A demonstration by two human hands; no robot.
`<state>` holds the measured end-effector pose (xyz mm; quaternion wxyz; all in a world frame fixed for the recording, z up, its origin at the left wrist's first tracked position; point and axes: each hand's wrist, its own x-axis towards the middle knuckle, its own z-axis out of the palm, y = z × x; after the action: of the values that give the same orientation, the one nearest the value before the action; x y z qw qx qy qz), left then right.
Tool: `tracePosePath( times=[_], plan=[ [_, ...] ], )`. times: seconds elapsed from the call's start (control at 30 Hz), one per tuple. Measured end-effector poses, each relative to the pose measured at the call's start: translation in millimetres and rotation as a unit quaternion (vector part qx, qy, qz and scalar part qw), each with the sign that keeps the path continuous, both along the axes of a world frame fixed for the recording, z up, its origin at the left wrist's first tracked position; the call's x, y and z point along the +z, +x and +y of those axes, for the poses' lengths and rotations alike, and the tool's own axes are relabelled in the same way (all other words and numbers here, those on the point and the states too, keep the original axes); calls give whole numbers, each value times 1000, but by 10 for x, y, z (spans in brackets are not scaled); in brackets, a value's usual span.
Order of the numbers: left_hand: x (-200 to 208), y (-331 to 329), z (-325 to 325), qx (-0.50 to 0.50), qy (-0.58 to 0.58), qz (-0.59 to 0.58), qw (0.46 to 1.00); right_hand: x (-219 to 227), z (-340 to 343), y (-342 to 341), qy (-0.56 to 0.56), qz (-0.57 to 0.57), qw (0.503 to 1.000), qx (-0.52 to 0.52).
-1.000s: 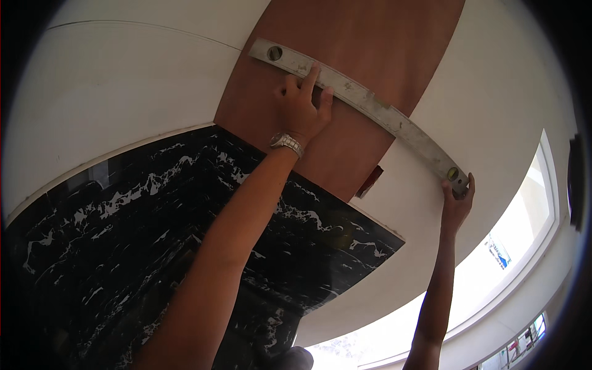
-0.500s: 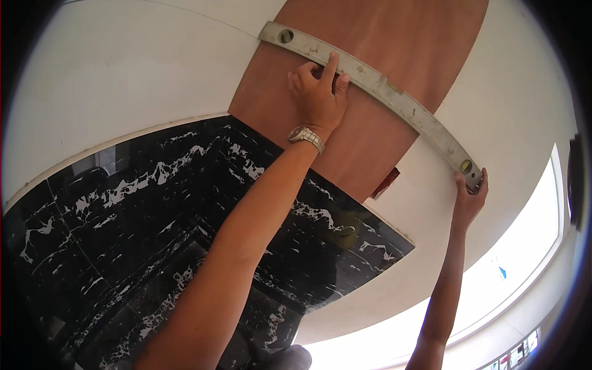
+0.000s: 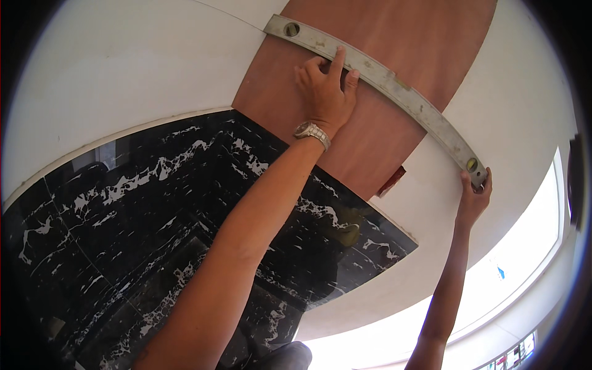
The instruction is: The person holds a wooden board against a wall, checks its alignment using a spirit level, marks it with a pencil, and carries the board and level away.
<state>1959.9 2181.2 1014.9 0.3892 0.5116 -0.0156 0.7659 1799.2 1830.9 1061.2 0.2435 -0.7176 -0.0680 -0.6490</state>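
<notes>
A long grey spirit level (image 3: 394,86) lies flat against a brown wooden panel (image 3: 401,43) and the white surface (image 3: 123,74) beside it. My left hand (image 3: 324,92), with a metal watch on its wrist, presses fingers on the level's middle part. At the level's right end my right hand (image 3: 473,200) grips it from below. Small round vials show near both ends of the level.
Black marble cladding with white veins (image 3: 154,203) covers the lower left. A small red piece (image 3: 391,182) sticks out at the panel's lower edge. A bright window (image 3: 524,271) curves along the lower right.
The view has shifted, so the level and both hands sit higher and further right in the picture. Both hands keep their places on the level.
</notes>
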Motion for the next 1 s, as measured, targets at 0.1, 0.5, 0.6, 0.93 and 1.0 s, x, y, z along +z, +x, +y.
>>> tracePosePath(
  times=[0.1, 0.5, 0.6, 0.93, 1.0],
  plan=[
    [-2, 18, 18, 9, -3, -7, 1000, 1, 8, 8, 1, -5, 1000, -7],
    [17, 76, -6, 24, 3, 9, 1000, -16, -96, 14, -12, -8, 999, 43],
    [-5, 140, 31, 15, 7, -12, 1000, -35, -53, -4, -12, -6, 998, 68],
    [13, 165, -37, 51, -20, -23, 998, -21, -88, -43, 12, 9, 997, 76],
    [-2, 179, -19, -6, -7, -23, 1000, -33, -54, -58, 24, 17, 995, 100]
  ],
)
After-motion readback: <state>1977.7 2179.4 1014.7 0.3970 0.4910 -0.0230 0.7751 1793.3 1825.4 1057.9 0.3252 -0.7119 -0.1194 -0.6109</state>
